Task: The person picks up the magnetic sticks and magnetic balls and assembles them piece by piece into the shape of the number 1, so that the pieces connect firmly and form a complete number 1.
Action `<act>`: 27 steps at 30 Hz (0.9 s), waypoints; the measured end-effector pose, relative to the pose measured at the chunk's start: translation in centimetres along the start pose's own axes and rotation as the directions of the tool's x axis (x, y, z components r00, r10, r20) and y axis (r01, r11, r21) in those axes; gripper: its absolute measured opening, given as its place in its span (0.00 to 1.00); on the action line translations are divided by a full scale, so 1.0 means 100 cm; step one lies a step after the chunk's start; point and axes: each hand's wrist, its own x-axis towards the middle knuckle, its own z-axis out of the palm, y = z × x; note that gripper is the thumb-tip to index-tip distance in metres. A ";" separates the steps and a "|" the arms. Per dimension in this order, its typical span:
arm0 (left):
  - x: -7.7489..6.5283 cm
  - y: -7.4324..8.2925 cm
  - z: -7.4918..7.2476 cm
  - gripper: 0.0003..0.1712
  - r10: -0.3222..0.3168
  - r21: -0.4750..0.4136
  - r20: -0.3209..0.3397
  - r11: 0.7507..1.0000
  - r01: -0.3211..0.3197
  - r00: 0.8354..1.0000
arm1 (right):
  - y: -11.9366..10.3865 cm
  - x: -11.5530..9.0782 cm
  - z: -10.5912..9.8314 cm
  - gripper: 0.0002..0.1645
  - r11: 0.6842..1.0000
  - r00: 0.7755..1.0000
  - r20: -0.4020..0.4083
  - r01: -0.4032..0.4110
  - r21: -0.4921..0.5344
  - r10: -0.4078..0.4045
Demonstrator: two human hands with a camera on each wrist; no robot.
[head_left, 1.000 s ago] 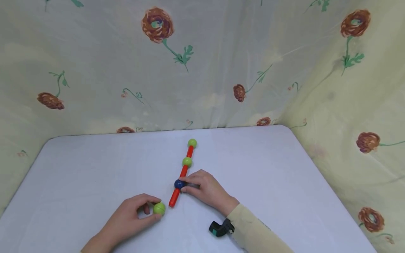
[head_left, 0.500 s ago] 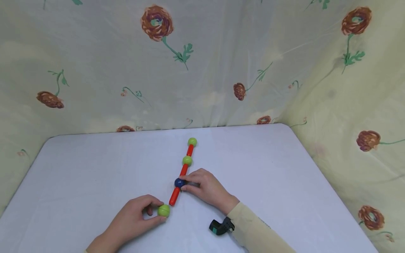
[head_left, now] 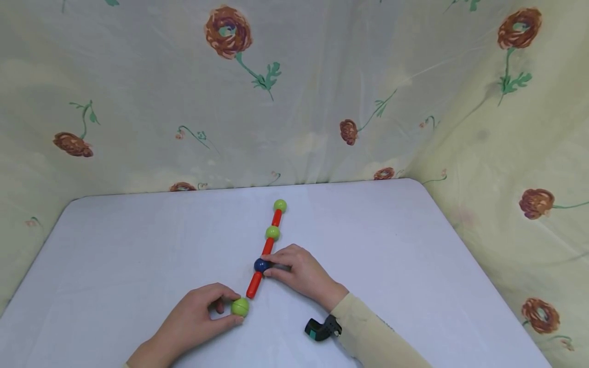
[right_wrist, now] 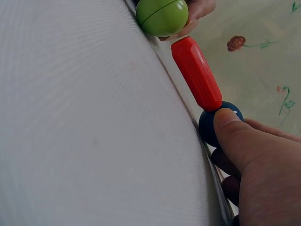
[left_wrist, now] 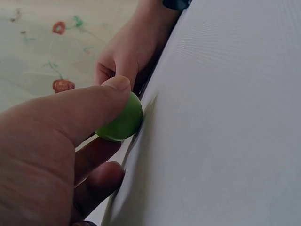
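Note:
My left hand point(head_left: 198, 314) pinches a green ball point(head_left: 240, 307) between thumb and fingers, low at the white table. A seam line runs around the ball, seen in the right wrist view. My right hand point(head_left: 306, 273) pinches a dark blue ball point(head_left: 261, 265) that sits in a chain of rods and balls. From the blue ball a red rod point(right_wrist: 196, 73) points toward the held green ball, its free end just short of it. On the far side, another red rod point(head_left: 268, 246) leads to a green ball point(head_left: 273, 233), then a red rod point(head_left: 276, 217) and a green end ball point(head_left: 280, 206).
The white table point(head_left: 138, 245) has a far edge along a flower-printed curtain point(head_left: 294, 92), which also hangs at the right side. A black wrist device point(head_left: 323, 328) sits by the right sleeve point(head_left: 368, 332).
My left hand has moved a little to the right with the green ball, bringing it nearer the red rod's free end. The right hand keeps its hold on the blue ball.

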 end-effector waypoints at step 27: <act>0.004 0.006 0.014 0.19 -0.036 0.000 -0.030 0.999 0.036 0.999 | 0.000 -0.001 0.001 0.24 0.999 0.999 0.003 -0.036 0.006 0.036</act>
